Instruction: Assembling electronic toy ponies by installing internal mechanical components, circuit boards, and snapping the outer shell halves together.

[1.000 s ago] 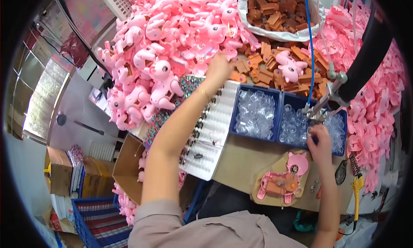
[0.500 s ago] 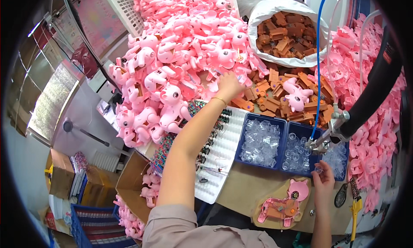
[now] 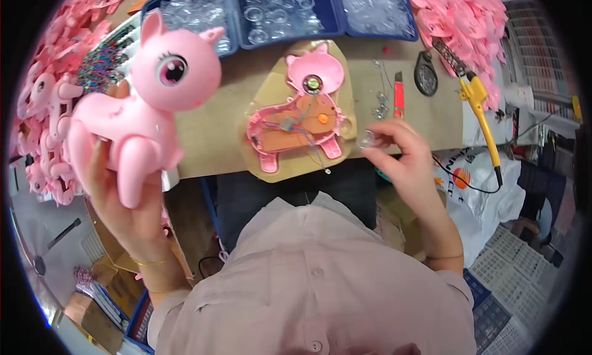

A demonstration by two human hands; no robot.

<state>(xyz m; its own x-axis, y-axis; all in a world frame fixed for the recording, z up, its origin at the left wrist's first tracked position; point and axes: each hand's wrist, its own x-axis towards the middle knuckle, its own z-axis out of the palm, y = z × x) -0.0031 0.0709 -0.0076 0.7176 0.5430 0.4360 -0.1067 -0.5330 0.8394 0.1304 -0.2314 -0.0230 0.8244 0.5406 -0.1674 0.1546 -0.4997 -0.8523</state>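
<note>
Left hand grips pony, right hand probably clear cup; jig at bench's near edge should steady wired half.

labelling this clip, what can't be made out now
In the head view:
Pink toy pony, far side: hidden by its body.
Left hand, in part: behind the pink toy pony.
Clear plastic piece, exact shape: too small, partly covered by right hand.
Middle blue bin, back wall: cut off by top edge.

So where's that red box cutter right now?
In the head view, the red box cutter lies on the table, right of centre, just beyond the right-hand fingers and left of the dark oval object.
</note>
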